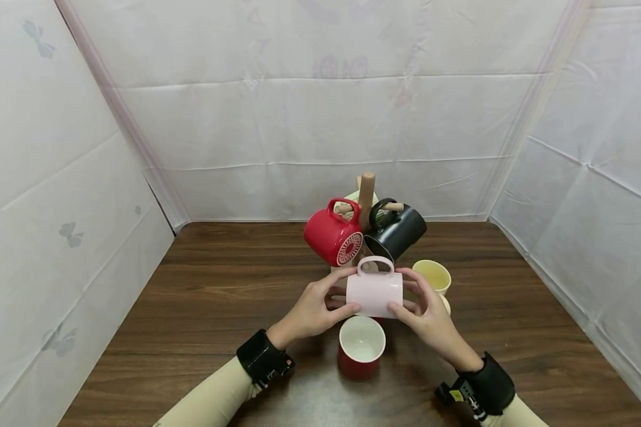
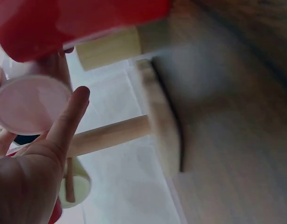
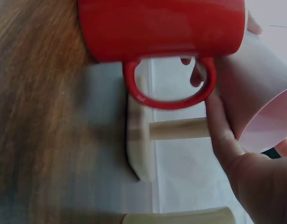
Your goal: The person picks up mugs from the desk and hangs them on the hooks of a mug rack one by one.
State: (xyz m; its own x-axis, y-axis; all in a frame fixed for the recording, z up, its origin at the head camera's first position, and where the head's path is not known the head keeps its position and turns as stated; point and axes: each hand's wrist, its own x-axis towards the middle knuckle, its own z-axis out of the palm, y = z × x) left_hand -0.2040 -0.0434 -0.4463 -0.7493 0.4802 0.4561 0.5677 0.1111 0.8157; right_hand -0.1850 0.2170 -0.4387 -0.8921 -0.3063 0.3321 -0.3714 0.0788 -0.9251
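A pale pink mug (image 1: 374, 295) is held on its side between both hands, its handle pointing up toward the rack. My left hand (image 1: 316, 307) grips its left end, thumb low on the side and fingers along the top and behind. At the other end my right hand (image 1: 430, 317) holds it the same way. The pink mug's round end (image 2: 31, 105) faces the left palm in the left wrist view; the right wrist view shows its other end (image 3: 269, 123) by the right palm. Just below it stands an upright red mug (image 1: 358, 366), white inside.
Behind the pink mug, a wooden mug tree (image 1: 367, 193) carries a red mug (image 1: 331, 237), a black mug (image 1: 397, 234) and a partly hidden light green mug. A yellow cup (image 1: 432, 276) stands to the right on the brown table (image 1: 235, 279). White sheets (image 1: 320, 118) hang on three sides.
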